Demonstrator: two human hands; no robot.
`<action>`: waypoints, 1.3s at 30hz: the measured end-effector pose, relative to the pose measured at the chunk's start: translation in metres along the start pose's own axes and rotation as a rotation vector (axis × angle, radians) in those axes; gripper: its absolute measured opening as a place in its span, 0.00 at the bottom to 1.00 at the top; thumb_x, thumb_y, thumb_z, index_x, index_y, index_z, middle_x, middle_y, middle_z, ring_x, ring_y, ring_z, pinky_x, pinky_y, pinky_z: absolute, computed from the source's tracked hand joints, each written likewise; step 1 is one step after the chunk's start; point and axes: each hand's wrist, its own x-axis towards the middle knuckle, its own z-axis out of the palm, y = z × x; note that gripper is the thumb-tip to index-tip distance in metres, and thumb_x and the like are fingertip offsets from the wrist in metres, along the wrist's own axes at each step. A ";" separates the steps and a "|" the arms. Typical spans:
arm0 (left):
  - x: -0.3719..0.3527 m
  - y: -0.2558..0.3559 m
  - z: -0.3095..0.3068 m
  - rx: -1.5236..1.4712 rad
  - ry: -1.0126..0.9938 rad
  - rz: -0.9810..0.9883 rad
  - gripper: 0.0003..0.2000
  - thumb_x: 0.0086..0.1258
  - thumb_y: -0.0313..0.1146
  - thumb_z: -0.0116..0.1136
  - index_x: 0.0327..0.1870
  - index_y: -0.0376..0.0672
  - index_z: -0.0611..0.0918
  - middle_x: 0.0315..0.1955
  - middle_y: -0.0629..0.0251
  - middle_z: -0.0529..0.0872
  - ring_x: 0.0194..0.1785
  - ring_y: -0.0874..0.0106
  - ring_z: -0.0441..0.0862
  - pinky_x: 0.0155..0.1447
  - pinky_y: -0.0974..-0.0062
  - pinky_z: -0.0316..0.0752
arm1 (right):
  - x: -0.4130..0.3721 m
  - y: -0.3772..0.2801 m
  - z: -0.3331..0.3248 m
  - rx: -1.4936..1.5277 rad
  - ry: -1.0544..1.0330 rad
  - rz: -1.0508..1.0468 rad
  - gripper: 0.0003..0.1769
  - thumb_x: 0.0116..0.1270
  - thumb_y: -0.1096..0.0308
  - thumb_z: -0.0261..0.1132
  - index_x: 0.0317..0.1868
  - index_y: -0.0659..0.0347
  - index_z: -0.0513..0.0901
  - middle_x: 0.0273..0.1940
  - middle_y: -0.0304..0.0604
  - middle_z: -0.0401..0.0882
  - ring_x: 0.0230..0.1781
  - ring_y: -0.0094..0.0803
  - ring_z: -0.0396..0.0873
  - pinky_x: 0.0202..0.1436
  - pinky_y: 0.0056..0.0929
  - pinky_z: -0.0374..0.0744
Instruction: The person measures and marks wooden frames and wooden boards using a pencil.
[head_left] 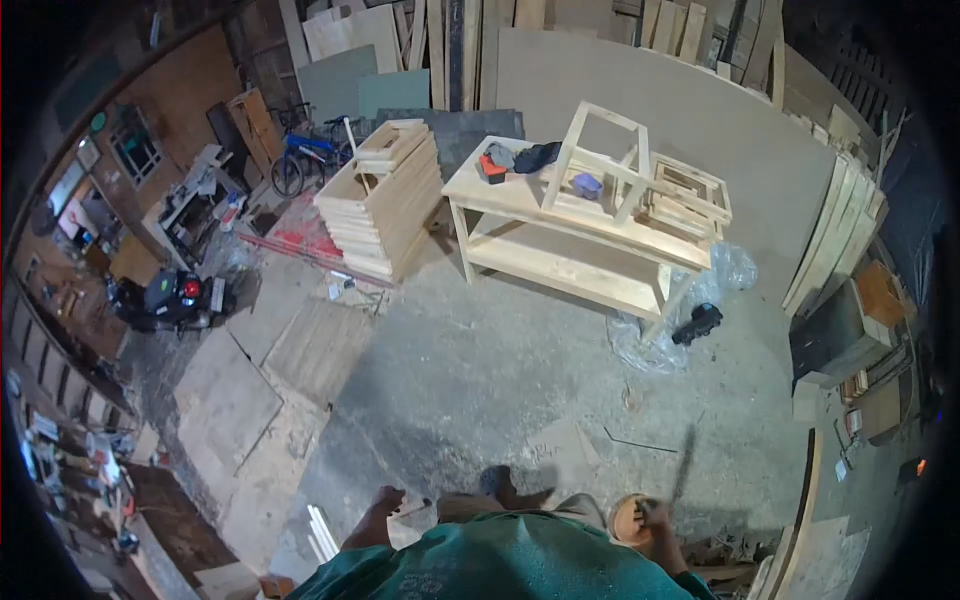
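My left hand [387,499] hangs low in front of my body, its fingers loosely extended with nothing visible in them. Some thin pale wooden strips [322,533] lie on the floor to its left. At the lower right, my right hand [654,515] is closed on a round light-brown wooden object [629,520]. The grip is small and partly in shadow. A long dark narrow streak [686,463] runs upward close to this hand; whether it is a blade or a shadow I cannot make out.
A wooden workbench [565,268] bears frames, a red-and-black box [492,169] and dark cloth. Stacked wooden frames [385,205] stand left of it. A thin dark rod [640,440] and a flat board [563,445] lie on the floor. A motorbike [175,298] is parked at left.
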 end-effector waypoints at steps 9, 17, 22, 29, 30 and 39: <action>0.084 0.304 -0.095 -0.607 -0.060 0.265 0.16 0.71 0.46 0.54 0.50 0.45 0.76 0.40 0.60 0.85 0.38 0.64 0.85 0.40 0.64 0.80 | 0.020 -0.038 0.026 0.315 0.104 0.534 0.24 0.65 0.61 0.65 0.58 0.56 0.69 0.40 0.46 0.76 0.32 0.40 0.80 0.36 0.46 0.79; 0.138 0.620 -0.124 -0.713 -0.291 0.535 0.18 0.73 0.44 0.49 0.55 0.42 0.75 0.47 0.57 0.84 0.46 0.61 0.84 0.51 0.62 0.79 | 0.313 -0.127 0.006 0.582 0.178 0.298 0.13 0.63 0.61 0.64 0.42 0.59 0.76 0.26 0.47 0.78 0.19 0.41 0.78 0.18 0.44 0.76; 0.133 0.796 -0.166 -0.619 -0.500 0.818 0.21 0.74 0.43 0.48 0.59 0.37 0.72 0.54 0.53 0.80 0.54 0.59 0.80 0.58 0.61 0.75 | 0.374 -0.440 0.007 0.261 0.353 -0.384 0.12 0.68 0.61 0.64 0.45 0.61 0.80 0.31 0.40 0.80 0.27 0.27 0.79 0.26 0.25 0.75; 0.188 1.046 -0.188 -0.731 -0.723 0.932 0.24 0.75 0.48 0.47 0.61 0.38 0.71 0.54 0.53 0.79 0.57 0.60 0.77 0.62 0.61 0.71 | 0.344 -0.535 -0.007 0.543 0.645 -0.218 0.16 0.68 0.61 0.63 0.49 0.63 0.79 0.32 0.40 0.81 0.29 0.25 0.79 0.29 0.25 0.76; 0.190 1.083 -0.186 -0.739 -0.741 0.889 0.24 0.75 0.49 0.46 0.60 0.38 0.71 0.53 0.54 0.79 0.56 0.60 0.78 0.62 0.61 0.72 | 0.345 -0.506 -0.001 0.605 0.725 -0.116 0.16 0.67 0.60 0.64 0.47 0.65 0.79 0.33 0.40 0.81 0.28 0.25 0.78 0.28 0.26 0.76; 0.182 1.234 -0.135 -0.783 -0.962 0.734 0.31 0.66 0.58 0.46 0.59 0.40 0.73 0.40 0.57 0.80 0.39 0.64 0.78 0.49 0.64 0.76 | 0.239 -0.394 0.230 0.918 0.907 0.766 0.23 0.66 0.57 0.61 0.54 0.64 0.72 0.30 0.49 0.80 0.20 0.41 0.79 0.20 0.42 0.75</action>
